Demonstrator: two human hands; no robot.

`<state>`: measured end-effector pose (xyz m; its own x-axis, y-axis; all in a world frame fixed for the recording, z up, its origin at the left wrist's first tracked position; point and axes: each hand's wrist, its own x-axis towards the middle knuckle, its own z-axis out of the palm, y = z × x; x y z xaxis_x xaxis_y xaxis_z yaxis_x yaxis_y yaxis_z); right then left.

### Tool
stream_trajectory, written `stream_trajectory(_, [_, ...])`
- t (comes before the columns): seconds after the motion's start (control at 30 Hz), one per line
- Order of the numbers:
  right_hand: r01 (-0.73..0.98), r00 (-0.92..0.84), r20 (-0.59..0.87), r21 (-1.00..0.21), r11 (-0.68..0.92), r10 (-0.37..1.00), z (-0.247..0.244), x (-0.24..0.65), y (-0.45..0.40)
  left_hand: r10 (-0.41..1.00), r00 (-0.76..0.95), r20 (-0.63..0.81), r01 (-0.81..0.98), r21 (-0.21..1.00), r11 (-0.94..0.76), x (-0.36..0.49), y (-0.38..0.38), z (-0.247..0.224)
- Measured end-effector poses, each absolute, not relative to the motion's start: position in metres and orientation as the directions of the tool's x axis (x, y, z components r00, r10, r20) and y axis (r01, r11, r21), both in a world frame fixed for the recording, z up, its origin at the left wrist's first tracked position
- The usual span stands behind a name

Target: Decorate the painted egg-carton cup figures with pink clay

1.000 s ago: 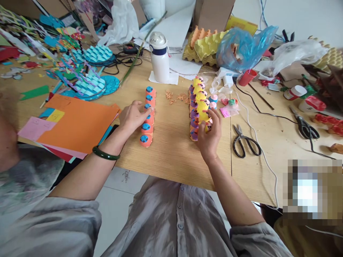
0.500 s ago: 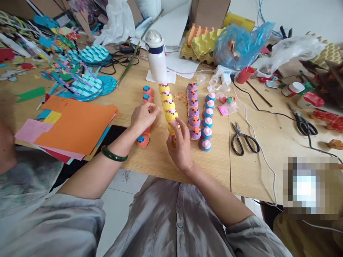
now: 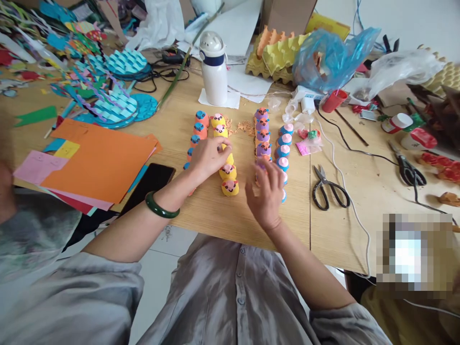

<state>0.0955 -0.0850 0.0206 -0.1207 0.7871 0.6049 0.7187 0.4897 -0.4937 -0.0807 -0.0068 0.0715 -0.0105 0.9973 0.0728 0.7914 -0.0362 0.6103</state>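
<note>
Four painted egg-carton strips stand side by side on the wooden table. My left hand [image 3: 212,155] hovers over the middle of the yellow strip [image 3: 229,187], its fingers curled and thumb near the fingertips; what they hold, if anything, is hidden. The orange strip with blue tops [image 3: 201,117] lies just left of it, partly behind that hand. My right hand [image 3: 265,194], fingers bent and apart with nothing seen in them, is over the near end of the purple and orange strip [image 3: 263,123]. Beyond it is the blue strip with pink tops [image 3: 282,164].
Black scissors [image 3: 330,188] lie right of the strips. A white bottle [image 3: 214,76] stands behind them. Orange paper [image 3: 104,158] and a black phone [image 3: 153,184] are at the left. A person's arm shows at the left edge.
My right hand has left the near end of the yellow strip and moved right. My left hand has moved right, from the orange strip to over the yellow one. The yellow strip sits closer to the orange one.
</note>
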Motion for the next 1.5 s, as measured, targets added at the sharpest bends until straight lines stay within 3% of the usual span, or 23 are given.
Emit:
stream_trajectory(0.13, [0.773, -0.054, 0.514, -0.522, 0.362, 0.856, 0.015, 0.119, -0.07, 0.998, 0.059, 0.022, 0.799, 0.598, -0.06, -0.059, -0.012, 0.073])
stream_trajectory(0.37, [0.706, -0.024, 0.547, -0.583, 0.402, 0.836, 0.013, 0.124, -0.061, 0.987, 0.158, -0.018, 0.867, 0.482, -0.13, -0.034, -0.03, 0.065])
stream_trajectory(0.6, [0.752, -0.099, 0.473, -0.541, 0.377, 0.876, 0.01, 0.122, -0.062, 0.975, 0.22, -0.008, 0.892, 0.407, -0.198, -0.029, -0.035, 0.066])
stream_trajectory(0.73, [0.714, -0.1, 0.522, -0.555, 0.426, 0.847, 0.013, 0.121, -0.061, 0.973, 0.231, -0.02, 0.9, 0.384, -0.206, -0.028, -0.036, 0.064])
stream_trajectory(1.0, [0.553, 0.166, 0.574, -0.727, 0.406, 0.802, 0.036, 0.145, -0.048, 0.973, 0.228, -0.031, 0.894, 0.404, -0.196, -0.028, -0.036, 0.066])
stream_trajectory(1.27, [0.459, 0.249, 0.61, -0.759, 0.463, 0.752, 0.046, 0.161, -0.048, 0.958, 0.285, -0.028, 0.846, 0.476, -0.238, -0.004, -0.037, 0.067])
stream_trajectory(1.5, [0.405, 0.402, 0.629, -0.774, 0.486, 0.666, 0.056, 0.178, -0.048, 0.907, 0.42, -0.04, 0.86, 0.336, -0.383, 0.005, -0.04, 0.057])
